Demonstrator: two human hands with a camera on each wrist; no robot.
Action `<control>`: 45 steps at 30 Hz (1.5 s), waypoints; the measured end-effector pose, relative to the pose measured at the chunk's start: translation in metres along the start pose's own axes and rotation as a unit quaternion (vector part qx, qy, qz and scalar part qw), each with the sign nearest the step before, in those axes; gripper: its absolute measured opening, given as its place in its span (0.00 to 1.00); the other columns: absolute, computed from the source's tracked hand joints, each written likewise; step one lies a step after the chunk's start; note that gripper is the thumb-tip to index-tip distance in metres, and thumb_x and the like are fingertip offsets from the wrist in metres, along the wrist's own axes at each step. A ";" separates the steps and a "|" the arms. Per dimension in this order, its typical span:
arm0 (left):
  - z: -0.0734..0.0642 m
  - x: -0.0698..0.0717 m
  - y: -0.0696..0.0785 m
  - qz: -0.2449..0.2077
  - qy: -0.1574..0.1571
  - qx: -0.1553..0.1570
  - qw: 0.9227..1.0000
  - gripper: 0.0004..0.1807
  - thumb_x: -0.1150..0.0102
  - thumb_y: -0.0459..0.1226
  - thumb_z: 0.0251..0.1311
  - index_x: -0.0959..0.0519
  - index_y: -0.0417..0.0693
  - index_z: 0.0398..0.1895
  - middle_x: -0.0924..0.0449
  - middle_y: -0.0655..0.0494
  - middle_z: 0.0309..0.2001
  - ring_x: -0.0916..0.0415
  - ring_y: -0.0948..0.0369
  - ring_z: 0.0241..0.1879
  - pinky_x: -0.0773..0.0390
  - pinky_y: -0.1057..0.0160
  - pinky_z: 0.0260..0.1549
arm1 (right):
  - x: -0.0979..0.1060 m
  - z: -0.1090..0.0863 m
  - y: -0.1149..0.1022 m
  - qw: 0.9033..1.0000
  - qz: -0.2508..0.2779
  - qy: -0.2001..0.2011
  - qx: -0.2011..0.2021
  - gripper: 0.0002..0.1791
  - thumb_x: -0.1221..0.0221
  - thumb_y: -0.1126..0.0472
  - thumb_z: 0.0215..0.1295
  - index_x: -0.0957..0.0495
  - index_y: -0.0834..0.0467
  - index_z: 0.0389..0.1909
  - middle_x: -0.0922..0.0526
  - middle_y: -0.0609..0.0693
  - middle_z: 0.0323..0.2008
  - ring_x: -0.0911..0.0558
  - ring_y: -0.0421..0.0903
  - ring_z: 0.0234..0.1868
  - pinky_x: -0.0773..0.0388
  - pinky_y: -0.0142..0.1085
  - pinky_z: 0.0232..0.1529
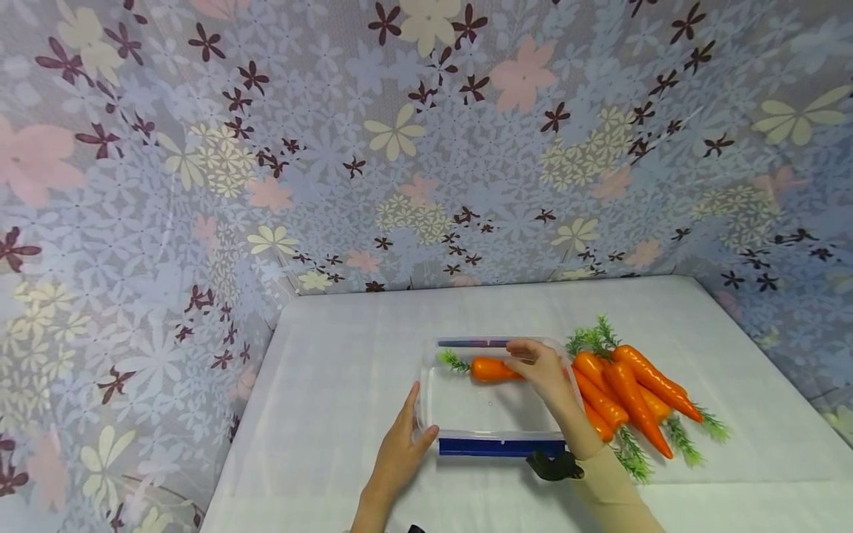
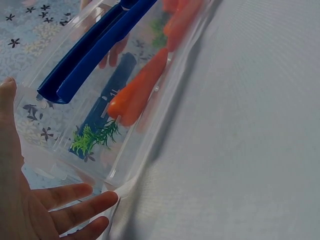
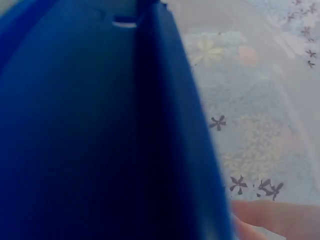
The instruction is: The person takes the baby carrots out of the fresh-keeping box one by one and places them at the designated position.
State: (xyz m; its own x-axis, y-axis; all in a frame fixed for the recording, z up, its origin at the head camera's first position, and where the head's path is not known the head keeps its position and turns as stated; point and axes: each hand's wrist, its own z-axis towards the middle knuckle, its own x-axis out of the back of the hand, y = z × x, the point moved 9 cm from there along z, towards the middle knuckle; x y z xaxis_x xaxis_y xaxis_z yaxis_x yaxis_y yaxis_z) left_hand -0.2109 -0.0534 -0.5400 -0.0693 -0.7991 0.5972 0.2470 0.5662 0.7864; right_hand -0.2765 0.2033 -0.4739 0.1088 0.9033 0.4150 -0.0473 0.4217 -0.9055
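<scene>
A clear plastic container (image 1: 489,406) with blue clip flaps (image 1: 501,447) stands on the table. Inside, along its far side, lies an orange toy carrot (image 1: 492,369), its green leafy top pointing left. My right hand (image 1: 541,368) is over the container, fingers loosely bent, overlapping the carrot's narrow end in the head view. My left hand (image 1: 400,448) is at the container's left side, fingers and thumb spread around its near left corner. In the left wrist view, the carrot (image 2: 137,95) shows through the clear wall.
A heap of several orange carrots (image 1: 626,392) with green tops lies just right of the container. The table (image 1: 333,370) has a white cover. Floral fabric (image 1: 400,185) rises behind it and at both sides. A black strap (image 1: 555,466) hangs at my right wrist.
</scene>
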 end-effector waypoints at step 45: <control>-0.003 0.003 0.004 0.002 0.002 -0.008 1.000 0.42 0.44 0.48 0.62 0.53 0.62 0.76 0.41 0.47 0.72 0.24 0.46 0.54 0.25 0.42 0.49 | -0.030 -0.013 0.024 0.970 -0.180 -0.164 -0.027 0.28 0.31 0.70 0.44 0.25 0.71 0.51 0.21 0.69 0.47 0.23 0.59 0.46 0.29 0.55 0.57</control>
State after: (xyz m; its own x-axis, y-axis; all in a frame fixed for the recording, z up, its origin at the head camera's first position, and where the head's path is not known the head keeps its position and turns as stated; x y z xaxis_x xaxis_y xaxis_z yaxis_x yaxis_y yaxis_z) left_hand -0.2077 -0.0538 -0.5359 -0.0647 -0.7971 0.6004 0.2634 0.5666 0.7807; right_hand -0.2683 0.1855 -0.5091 -0.2126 0.6788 0.7028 -0.0121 0.7174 -0.6966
